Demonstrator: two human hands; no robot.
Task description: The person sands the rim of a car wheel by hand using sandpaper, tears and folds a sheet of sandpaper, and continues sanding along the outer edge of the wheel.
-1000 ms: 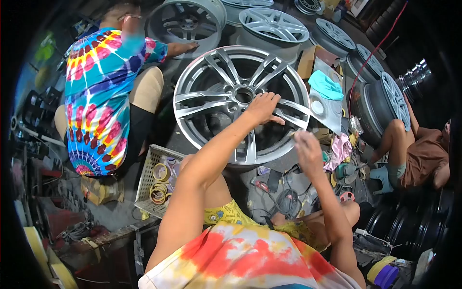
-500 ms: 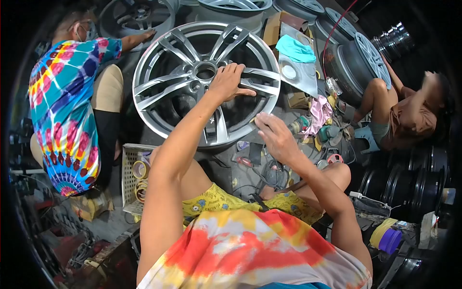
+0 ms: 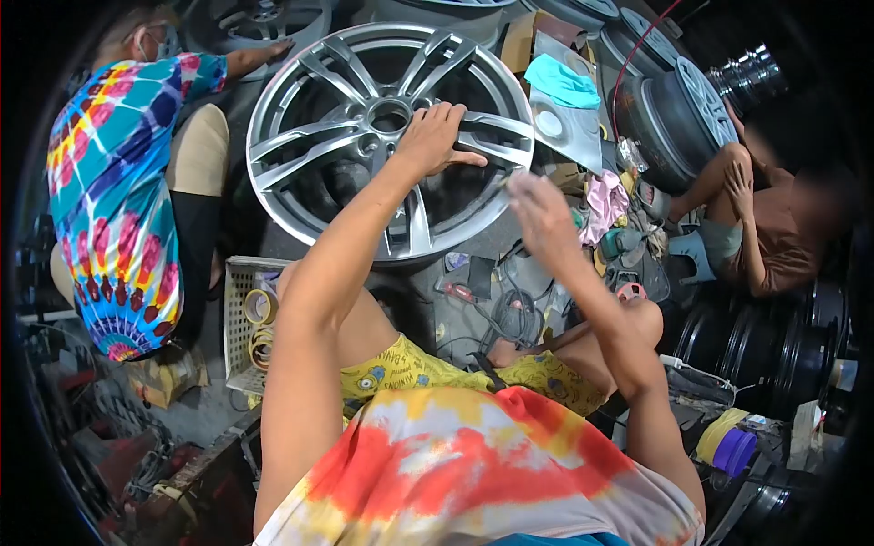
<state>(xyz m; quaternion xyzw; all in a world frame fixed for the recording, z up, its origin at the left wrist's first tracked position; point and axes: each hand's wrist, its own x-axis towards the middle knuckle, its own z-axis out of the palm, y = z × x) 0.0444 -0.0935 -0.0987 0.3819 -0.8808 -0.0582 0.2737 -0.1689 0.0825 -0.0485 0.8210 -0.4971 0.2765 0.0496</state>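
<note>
A silver alloy wheel [image 3: 417, 220] with paired spokes lies face up in front of my crossed legs. My left hand [image 3: 433, 141] rests on a spoke beside the hub, fingers lying over the metal and thumb stretched out. By the wheel's right edge, my right hand [image 3: 546, 217] is smeared by motion. Its fingertips are pinched on a small tan piece [image 3: 505, 182] whose kind I cannot make out. Whether that piece touches the rim is unclear.
A perforated basket [image 3: 241, 341] with tape rolls [image 3: 261, 307] stands left. Co-workers sit left [image 3: 118, 200] and right [image 3: 774, 232]. A turquoise cloth [image 3: 563, 82] and pink cloth [image 3: 605, 200] lie right. Cables [image 3: 516, 314] cover the floor; more wheels [image 3: 706, 105] stand behind.
My right hand has moved up along the wheel's right edge. My left hand stays on the spoke. The right-hand co-worker's raised hand has come down to the knee. The whole view has shifted slightly.
</note>
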